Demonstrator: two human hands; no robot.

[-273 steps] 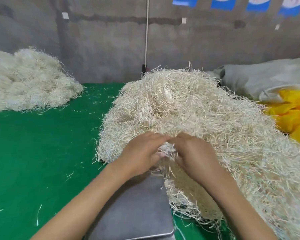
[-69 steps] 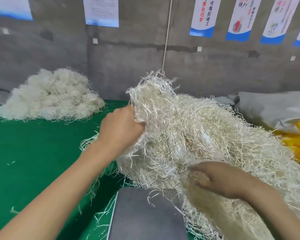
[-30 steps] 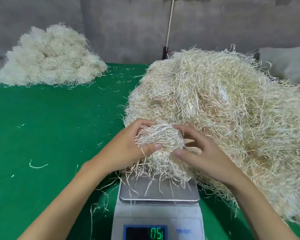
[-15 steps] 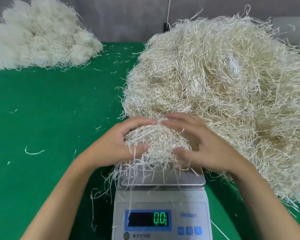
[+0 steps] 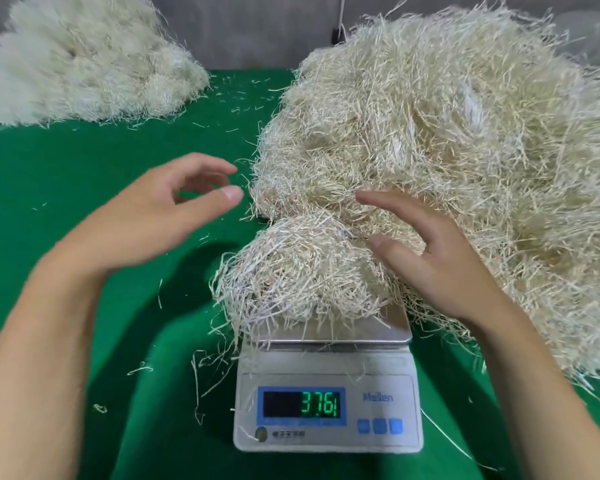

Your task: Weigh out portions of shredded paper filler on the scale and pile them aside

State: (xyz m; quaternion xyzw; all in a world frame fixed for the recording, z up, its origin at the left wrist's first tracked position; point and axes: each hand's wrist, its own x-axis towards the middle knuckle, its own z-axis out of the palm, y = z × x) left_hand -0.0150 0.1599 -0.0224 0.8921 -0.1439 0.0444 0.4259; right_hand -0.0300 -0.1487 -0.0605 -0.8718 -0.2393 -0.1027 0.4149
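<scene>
The left hand [image 5: 160, 216] hangs over the green cloth table cover [image 5: 66, 174], off to the left of the scale, fingers loosely spread and holding nothing. The right hand [image 5: 437, 261] is likewise spread and empty, its palm turned toward the weighed clump; its thumb sits close to the clump's right edge, and I cannot tell whether it touches.

Half a second ago both hands cupped that clump on the platter and the display showed 0.0. Now they have let go and drawn apart, so the rounded clump of pale shredded paper filler [image 5: 302, 268] rests by its own weight on the steel platter of the small white digital scale [image 5: 361, 332]. The green digits on the blue-framed display [image 5: 302, 405] read 37.6. A few strands droop over the platter's left edge, and the clump's back seems to lean on the large loose heap of uncut-looking filler [image 5: 447, 133] behind it, which may skew the reading.

The portion is probably being judged against a target: add or pull off strands, then carry it to the fluffy white pile of finished portions [image 5: 84, 64] at the far left.
</scene>
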